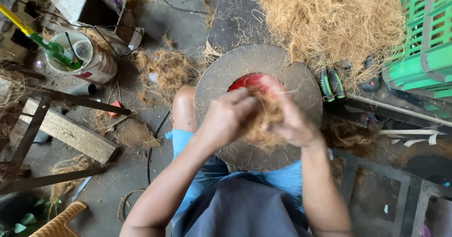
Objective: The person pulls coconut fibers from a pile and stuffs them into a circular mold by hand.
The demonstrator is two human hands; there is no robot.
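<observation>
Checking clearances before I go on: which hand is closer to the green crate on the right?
Right. The right hand works the fibre wad on the crate's side; the left hand grips the wad from the far side, farther off.

The floor (pixel 188 25) is grey concrete, dusty and strewn with loose brown fibre. At far right a large fibre heap (pixel 329 16) lies beside a green plastic crate (pixel 423 44). On the left a wooden plank (pixel 70 133) rests across dark metal bars (pixel 75 100); beyond them stand a white bucket (pixel 96 60) and an open box (pixel 94 8). Daylight falls evenly.
</observation>
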